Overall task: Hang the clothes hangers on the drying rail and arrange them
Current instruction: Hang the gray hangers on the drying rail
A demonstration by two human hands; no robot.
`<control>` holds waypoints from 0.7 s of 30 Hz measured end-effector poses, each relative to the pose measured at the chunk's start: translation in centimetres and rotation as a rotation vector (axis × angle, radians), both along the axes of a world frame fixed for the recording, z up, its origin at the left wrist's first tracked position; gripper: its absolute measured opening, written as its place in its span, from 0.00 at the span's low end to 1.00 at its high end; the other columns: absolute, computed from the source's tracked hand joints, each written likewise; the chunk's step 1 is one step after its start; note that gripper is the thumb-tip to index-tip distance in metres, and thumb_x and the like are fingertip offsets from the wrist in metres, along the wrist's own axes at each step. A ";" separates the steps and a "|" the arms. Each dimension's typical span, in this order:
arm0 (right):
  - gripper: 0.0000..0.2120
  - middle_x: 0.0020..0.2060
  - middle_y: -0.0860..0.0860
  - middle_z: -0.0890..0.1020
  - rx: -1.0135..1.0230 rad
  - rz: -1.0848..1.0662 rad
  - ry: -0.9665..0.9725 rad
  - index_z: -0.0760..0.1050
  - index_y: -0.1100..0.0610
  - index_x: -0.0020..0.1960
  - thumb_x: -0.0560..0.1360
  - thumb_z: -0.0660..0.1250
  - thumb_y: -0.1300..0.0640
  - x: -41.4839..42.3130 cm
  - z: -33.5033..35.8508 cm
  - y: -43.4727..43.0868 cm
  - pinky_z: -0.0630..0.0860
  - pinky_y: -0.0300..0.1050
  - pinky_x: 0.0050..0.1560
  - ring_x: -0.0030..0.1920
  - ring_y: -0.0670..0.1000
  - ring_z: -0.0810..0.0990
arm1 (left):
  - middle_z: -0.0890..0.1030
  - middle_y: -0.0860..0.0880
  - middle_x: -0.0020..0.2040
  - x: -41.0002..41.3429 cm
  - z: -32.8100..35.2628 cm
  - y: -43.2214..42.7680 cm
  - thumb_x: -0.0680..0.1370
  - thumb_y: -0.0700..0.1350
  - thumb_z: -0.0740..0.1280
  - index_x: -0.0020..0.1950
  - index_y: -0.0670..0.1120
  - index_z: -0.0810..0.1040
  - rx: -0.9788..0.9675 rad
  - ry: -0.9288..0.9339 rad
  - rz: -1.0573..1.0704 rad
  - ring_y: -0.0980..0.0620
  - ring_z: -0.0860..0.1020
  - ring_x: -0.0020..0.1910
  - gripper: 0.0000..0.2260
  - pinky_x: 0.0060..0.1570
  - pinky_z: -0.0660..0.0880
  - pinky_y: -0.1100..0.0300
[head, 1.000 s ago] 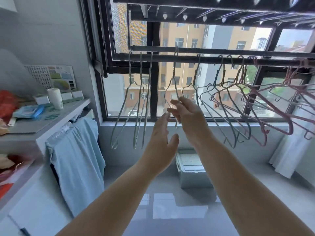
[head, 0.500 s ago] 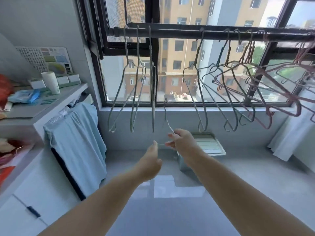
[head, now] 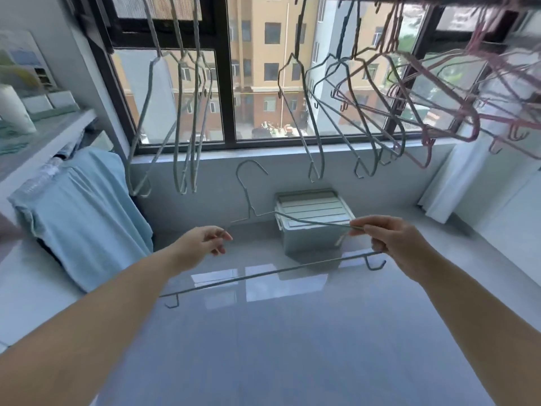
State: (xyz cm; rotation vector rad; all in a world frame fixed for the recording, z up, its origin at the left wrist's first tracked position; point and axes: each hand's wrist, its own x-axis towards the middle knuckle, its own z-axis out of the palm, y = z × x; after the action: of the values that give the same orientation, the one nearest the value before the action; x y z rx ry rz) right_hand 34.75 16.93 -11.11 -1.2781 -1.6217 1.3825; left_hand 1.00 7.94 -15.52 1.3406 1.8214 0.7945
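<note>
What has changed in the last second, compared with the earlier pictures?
The grey hanger was unhooked and lowered. The left hand, open before, now pinches one end; the right hand keeps its hold on the other. The other hangers stayed hanging.

Daylight poured through a black-framed window (head: 227,83) that faced a tan apartment block (head: 263,48), and it glared off the glossy grey floor (head: 292,347) below the window. A pale green lidded storage box (head: 310,205) sat on the floor against the grey wall (head: 395,194) under the window. To the window's left, a white shelf unit (head: 49,133) carried a white roll (head: 14,109) and had a light-blue cloth (head: 85,218) draped over its front, while white fabric (head: 456,183) hung to the window's right.
</note>
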 end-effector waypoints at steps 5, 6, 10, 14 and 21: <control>0.23 0.67 0.55 0.69 0.237 -0.172 -0.405 0.68 0.55 0.67 0.73 0.65 0.63 -1.2 -3.5 0.6 0.60 0.49 0.68 0.67 0.57 0.66 | 0.75 0.48 0.33 0.8 -0.1 -0.4 0.78 0.37 0.61 0.43 0.47 0.78 0.033 -0.026 0.029 0.51 0.66 0.30 0.10 0.27 0.64 0.67; 0.25 0.67 0.54 0.69 0.250 -0.124 -0.398 0.67 0.55 0.68 0.72 0.66 0.63 -2.0 -3.8 -0.2 0.60 0.48 0.69 0.68 0.56 0.65 | 0.75 0.48 0.33 1.2 0.0 -0.3 0.78 0.37 0.60 0.43 0.46 0.79 0.038 -0.033 0.047 0.51 0.65 0.29 0.09 0.27 0.64 0.67; 0.21 0.62 0.52 0.72 0.295 0.220 -0.336 0.70 0.56 0.64 0.72 0.67 0.65 -6.4 -4.4 -5.8 0.60 0.32 0.61 0.66 0.53 0.69 | 0.71 0.48 0.34 4.1 0.6 0.4 0.79 0.35 0.55 0.50 0.41 0.77 0.081 -0.245 0.148 0.55 0.64 0.28 0.10 0.25 0.64 0.70; 0.28 0.71 0.48 0.65 0.144 0.521 -0.361 0.57 0.53 0.73 0.77 0.63 0.52 -10.4 -4.5 -12.0 0.57 0.37 0.69 0.70 0.46 0.63 | 0.69 0.48 0.35 7.2 2.0 1.4 0.79 0.33 0.51 0.46 0.45 0.74 0.180 -0.676 0.269 0.57 0.62 0.28 0.14 0.27 0.61 0.69; 0.25 0.55 0.43 0.76 0.143 0.409 -0.249 0.52 0.53 0.73 0.79 0.56 0.58 -11.4 -3.8 -13.5 0.69 0.36 0.61 0.58 0.45 0.74 | 0.69 0.48 0.35 9.3 5.2 2.3 0.80 0.33 0.50 0.47 0.45 0.73 0.314 -0.929 0.421 0.57 0.64 0.29 0.14 0.26 0.63 0.69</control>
State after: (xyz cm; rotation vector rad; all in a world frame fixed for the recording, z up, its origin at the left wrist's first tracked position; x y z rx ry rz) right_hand 23.38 3.44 -14.86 -1.1082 -2.2070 1.3450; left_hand 10.29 10.27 -10.31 0.5454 1.2330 1.6426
